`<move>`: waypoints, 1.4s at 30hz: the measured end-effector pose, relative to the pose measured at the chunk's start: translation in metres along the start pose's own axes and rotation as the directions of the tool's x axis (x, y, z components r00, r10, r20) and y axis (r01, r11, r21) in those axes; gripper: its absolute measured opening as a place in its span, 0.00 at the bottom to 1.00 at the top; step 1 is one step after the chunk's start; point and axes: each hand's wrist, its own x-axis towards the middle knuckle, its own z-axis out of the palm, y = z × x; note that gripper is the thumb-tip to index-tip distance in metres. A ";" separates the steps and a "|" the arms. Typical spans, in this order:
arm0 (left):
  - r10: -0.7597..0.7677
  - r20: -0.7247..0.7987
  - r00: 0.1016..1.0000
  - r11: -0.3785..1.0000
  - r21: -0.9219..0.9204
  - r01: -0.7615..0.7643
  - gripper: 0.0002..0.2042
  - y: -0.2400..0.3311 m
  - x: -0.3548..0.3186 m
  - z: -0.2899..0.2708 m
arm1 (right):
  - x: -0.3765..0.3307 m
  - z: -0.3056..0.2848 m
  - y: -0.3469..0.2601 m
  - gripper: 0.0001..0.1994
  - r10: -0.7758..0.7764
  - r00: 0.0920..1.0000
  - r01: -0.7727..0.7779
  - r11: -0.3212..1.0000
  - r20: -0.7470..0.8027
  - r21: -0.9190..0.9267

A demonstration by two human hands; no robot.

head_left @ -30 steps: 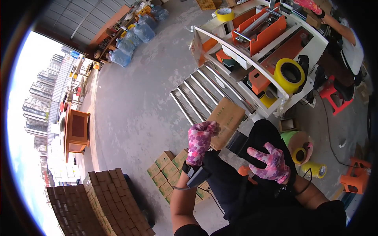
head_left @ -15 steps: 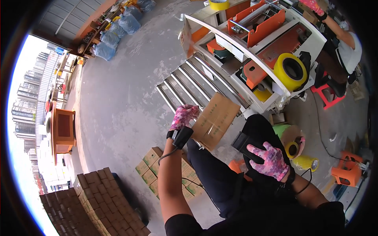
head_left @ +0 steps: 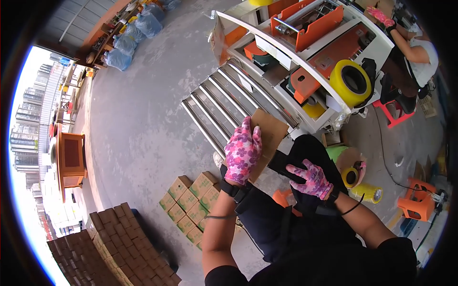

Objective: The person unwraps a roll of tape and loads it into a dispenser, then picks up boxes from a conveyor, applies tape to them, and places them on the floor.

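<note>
My left hand (head_left: pixel 243 153), in a pink flower-patterned glove, lies flat on a brown cardboard carton (head_left: pixel 271 129), its fingers stretched out and thumb apart. The carton is tilted at the near end of a metal roller conveyor (head_left: pixel 224 101), above my knees. Just right of it, my right hand (head_left: pixel 311 179) in a matching glove grips a black block-shaped tool (head_left: pixel 280 164). The tool's wide end points toward the carton's near right edge; its exact kind cannot be made out. Black bands and cables run at both wrists.
A white-and-orange carton-sealing machine (head_left: pixel 312 62) with a yellow tape roll (head_left: pixel 350 83) stands beyond the rollers. Small cartons (head_left: pixel 192 200) are stacked at left. A co-worker (head_left: pixel 414 50) sits at far right by a red stool (head_left: pixel 393 113). An orange stool (head_left: pixel 416 199) stands lower right.
My left hand has moved from the carton's left edge onto its upper face, fingers extended. My right hand and the black tool have shifted slightly left and up, closer to the carton.
</note>
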 end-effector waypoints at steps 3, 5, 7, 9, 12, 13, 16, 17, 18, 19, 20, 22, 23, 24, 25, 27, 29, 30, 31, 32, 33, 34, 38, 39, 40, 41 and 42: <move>0.018 -0.114 0.993 0.990 0.140 -0.001 0.22 0.000 -0.004 0.007 | -0.018 0.000 0.010 0.27 0.006 1.000 -0.006 1.000 0.014 0.021; -0.006 -0.068 0.998 0.992 0.124 0.014 0.22 0.002 -0.004 0.003 | -0.033 -0.010 0.004 0.26 0.039 0.999 -0.039 0.999 0.000 -0.018; -0.024 -0.020 1.000 0.994 0.107 0.026 0.22 0.003 -0.004 0.001 | -0.040 -0.011 0.009 0.26 0.032 0.999 -0.032 0.999 -0.004 -0.002; -0.055 -0.016 0.998 0.993 0.108 0.057 0.23 0.001 -0.004 0.001 | -0.042 -0.016 0.000 0.26 0.056 0.998 -0.056 0.998 0.009 0.000; -0.041 -0.022 0.999 0.993 0.113 0.043 0.22 0.003 -0.008 0.001 | -0.046 -0.019 -0.008 0.27 0.102 0.994 -0.101 0.995 0.048 -0.027; -0.039 -0.027 0.999 0.993 0.110 0.042 0.22 0.003 -0.009 0.004 | -0.042 -0.020 -0.006 0.27 0.101 0.993 -0.099 0.994 0.057 -0.042; -0.009 -0.079 0.997 0.991 0.131 0.019 0.21 -0.003 -0.006 0.008 | 0.002 -0.032 -0.028 0.29 0.172 0.960 -0.155 0.983 0.221 -0.095; -0.002 -0.093 0.996 0.991 0.133 0.014 0.21 -0.004 -0.006 0.010 | 0.027 -0.046 -0.044 0.29 0.212 0.933 -0.186 0.976 0.292 -0.113; -0.004 -0.111 0.994 0.989 0.146 0.020 0.21 -0.008 -0.009 0.008 | 0.052 -0.057 -0.060 0.29 0.239 0.900 -0.208 0.970 0.365 -0.123; -0.014 -0.114 0.993 0.990 0.140 0.030 0.20 -0.006 -0.008 0.007 | 0.069 -0.065 -0.068 0.28 0.249 0.884 -0.200 0.967 0.395 -0.161; -0.017 -0.117 0.993 0.990 0.136 0.033 0.20 -0.006 -0.009 0.006 | 0.081 -0.072 -0.077 0.28 0.260 0.866 -0.192 0.962 0.428 -0.195; 0.008 -0.145 0.989 0.991 0.134 0.012 0.20 -0.004 -0.006 0.006 | 0.107 -0.079 -0.083 0.25 0.257 0.851 -0.172 0.960 0.459 -0.220; -0.031 -0.132 0.991 0.990 0.134 0.049 0.21 -0.002 -0.005 0.004 | 0.112 -0.072 -0.071 0.24 0.211 0.851 -0.131 0.972 0.481 -0.194; -0.027 -0.142 0.989 0.991 0.127 0.045 0.21 0.002 -0.005 0.004 | 0.121 -0.074 -0.065 0.24 0.163 0.851 -0.086 0.981 0.499 -0.174; -0.018 -0.149 0.989 0.996 0.089 0.031 0.22 0.007 -0.005 0.003 | 0.129 -0.080 -0.059 0.21 0.181 0.830 -0.095 0.978 0.528 -0.185; 0.004 -0.181 0.983 0.998 0.063 0.008 0.22 0.011 -0.007 0.006 | 0.139 -0.086 -0.067 0.18 0.241 0.773 -0.118 0.964 0.587 -0.240; -0.006 -0.184 0.983 0.994 -0.104 -0.013 0.23 0.000 -0.012 0.004 | 0.142 -0.052 -0.061 0.20 0.274 0.720 -0.069 0.943 0.637 -0.327; -0.016 -0.222 0.975 0.982 -0.186 -0.027 0.23 -0.010 -0.014 0.004 | 0.135 -0.032 -0.057 0.21 0.261 0.732 -0.063 0.946 0.630 -0.319; -0.023 -0.164 0.986 0.981 -0.193 -0.009 0.26 -0.015 -0.024 -0.001 | 0.129 -0.029 -0.062 0.22 0.230 0.752 -0.102 0.967 0.618 -0.236; 0.067 -0.158 0.985 0.992 -0.096 -0.083 0.33 -0.018 -0.040 -0.004 | 0.119 -0.034 -0.064 0.22 0.195 0.760 -0.135 0.980 0.620 -0.143; 0.070 0.020 0.997 0.990 0.118 -0.071 0.43 -0.009 -0.054 -0.014 | 0.112 -0.046 -0.059 0.23 0.210 0.782 -0.149 0.977 0.587 -0.151; 0.087 0.085 0.993 0.946 0.306 -0.110 0.50 -0.003 -0.067 -0.017 | 0.107 -0.062 -0.053 0.23 0.219 0.799 -0.159 0.975 0.560 -0.155; -0.117 0.129 0.985 0.989 0.101 0.105 0.51 -0.013 -0.084 -0.058 | 0.099 -0.095 -0.069 0.25 0.255 0.774 -0.227 0.966 0.580 -0.122; -0.157 0.045 0.987 0.987 -0.023 0.158 0.51 -0.023 -0.085 -0.060 | 0.090 -0.107 -0.068 0.25 0.264 0.812 -0.345 0.936 0.521 0.063; -0.229 -0.037 0.973 0.967 -0.124 0.223 0.51 -0.044 -0.093 -0.062 | 0.089 -0.103 -0.070 0.26 0.264 0.837 -0.430 0.859 0.480 0.278; -0.413 -0.068 0.908 0.882 -0.277 0.380 0.52 -0.075 -0.107 -0.063 | 0.091 -0.100 -0.083 0.28 0.253 0.820 -0.470 0.810 0.514 0.350; -0.531 -0.054 0.846 0.748 -0.500 0.437 0.52 -0.104 -0.119 -0.065 | 0.090 -0.098 -0.091 0.30 0.242 0.821 -0.490 0.763 0.517 0.421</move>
